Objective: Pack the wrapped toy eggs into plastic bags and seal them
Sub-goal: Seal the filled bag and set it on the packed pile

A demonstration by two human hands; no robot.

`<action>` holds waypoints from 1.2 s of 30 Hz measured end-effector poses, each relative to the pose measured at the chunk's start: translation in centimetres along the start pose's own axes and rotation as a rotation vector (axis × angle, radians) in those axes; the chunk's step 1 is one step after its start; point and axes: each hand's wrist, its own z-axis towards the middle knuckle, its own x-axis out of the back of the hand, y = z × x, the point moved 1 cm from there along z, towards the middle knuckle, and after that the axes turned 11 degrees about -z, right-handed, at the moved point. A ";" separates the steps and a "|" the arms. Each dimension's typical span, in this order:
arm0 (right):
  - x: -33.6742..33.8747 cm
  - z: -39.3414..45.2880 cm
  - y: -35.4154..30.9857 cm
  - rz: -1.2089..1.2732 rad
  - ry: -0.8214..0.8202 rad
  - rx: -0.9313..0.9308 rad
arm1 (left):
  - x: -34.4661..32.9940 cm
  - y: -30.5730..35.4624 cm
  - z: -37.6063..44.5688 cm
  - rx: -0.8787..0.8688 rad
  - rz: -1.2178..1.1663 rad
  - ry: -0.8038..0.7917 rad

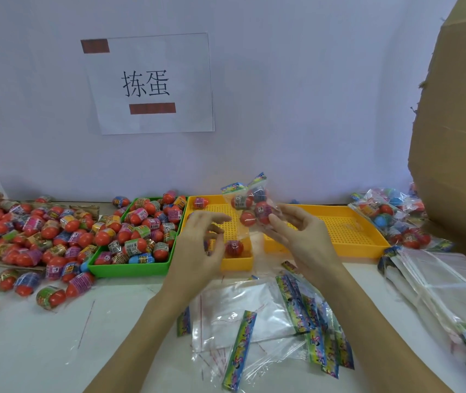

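Note:
My right hand pinches the lower corner of a clear plastic bag with a colourful header and holds it up above the small yellow tray. Several red wrapped toy eggs are inside the bag. My left hand hovers over the same tray with loosely curled fingers and grips nothing I can see. One wrapped egg lies in that tray beside its fingers, and another lies at the tray's far corner. A green tray to the left is full of wrapped eggs.
Loose eggs are heaped on the table at the left. Empty header bags lie in front of me. A second yellow tray, packed bags, a bag stack and a cardboard box are on the right.

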 end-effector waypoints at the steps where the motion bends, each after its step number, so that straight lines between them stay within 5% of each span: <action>1: -0.1 0.0 0.0 0.014 -0.040 0.012 | -0.1 0.0 0.1 0.188 -0.174 0.027; 4: -1.1 -0.5 0.1 0.103 -0.150 0.009 | -0.5 0.4 0.2 0.514 -0.603 0.041; 14: -1.2 -0.8 -0.1 0.274 -0.210 -0.120 | 1.1 0.2 0.5 0.627 -0.857 0.035; 17: -1.1 -0.8 -0.3 0.292 -0.176 -0.132 | 1.7 -0.2 0.7 0.639 -0.861 -0.029; 20: -1.1 -0.7 -0.2 0.018 -0.034 0.012 | 2.1 -0.7 0.7 0.586 -0.785 -0.146; 25: -0.8 -0.5 -0.6 -0.316 -0.056 0.211 | 2.0 -0.2 1.5 0.703 -0.790 0.062; 28: -1.1 -0.7 -0.7 -0.456 -0.108 0.303 | 1.6 -0.6 1.0 0.631 -0.618 -0.009; 33: -1.5 -1.1 -1.0 -0.158 -0.143 0.010 | 1.4 -0.5 0.8 0.564 -0.584 0.179; 36: -1.6 -1.3 -0.9 -0.212 -0.263 -0.043 | 1.4 -0.1 0.8 0.487 -0.537 0.193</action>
